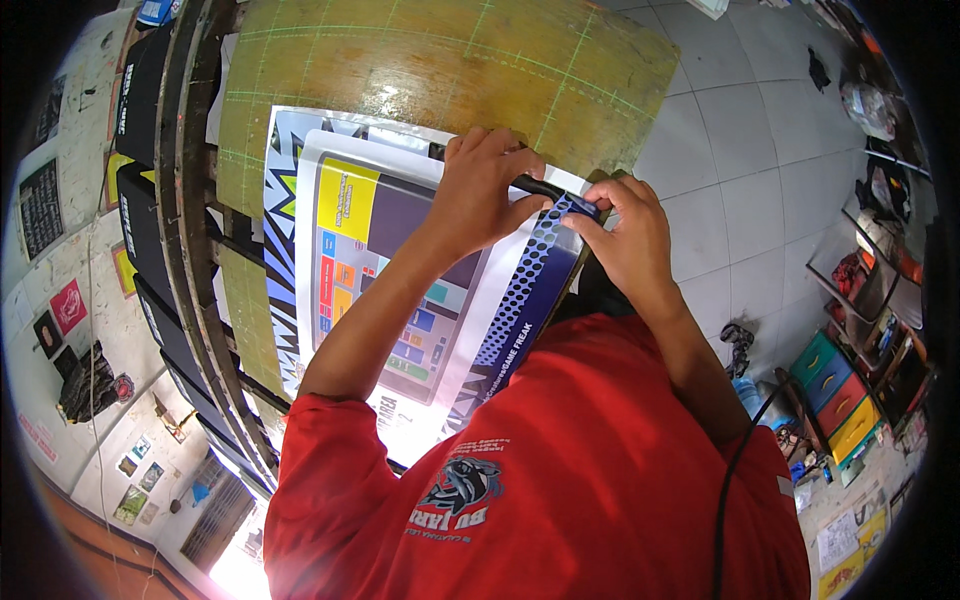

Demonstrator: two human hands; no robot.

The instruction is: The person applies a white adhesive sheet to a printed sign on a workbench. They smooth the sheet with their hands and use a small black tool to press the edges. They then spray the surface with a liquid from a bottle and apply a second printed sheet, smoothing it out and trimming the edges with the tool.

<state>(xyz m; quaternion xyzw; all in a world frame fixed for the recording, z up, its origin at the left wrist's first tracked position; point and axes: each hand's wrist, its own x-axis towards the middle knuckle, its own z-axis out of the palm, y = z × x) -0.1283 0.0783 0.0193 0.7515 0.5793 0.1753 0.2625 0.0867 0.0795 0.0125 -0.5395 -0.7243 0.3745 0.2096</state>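
Observation:
A blue printed sheet [530, 280] with black dots and a dark blue band runs along the near right side of the table, by my body. At its far corner my right hand [635, 230] pinches the edge between thumb and fingers. My left hand [485, 190] is closed at the same end, its thumb tip at the sheet's edge. A thin dark strip [540, 186] shows between its thumb and forefinger; its kind is unclear. Under my left forearm lies a larger print [345, 205] with a yellow block and coloured boxes. Another sheet with a jagged pattern [280, 235] sticks out beneath it.
The prints rest on a yellowish-brown table top [400, 60] with green grid lines. A dark rail [190, 200] borders its left side, with black boxes [145, 210] beyond. To the right are grey floor tiles [730, 150], a coloured drawer unit [835, 395] and a chair [870, 265].

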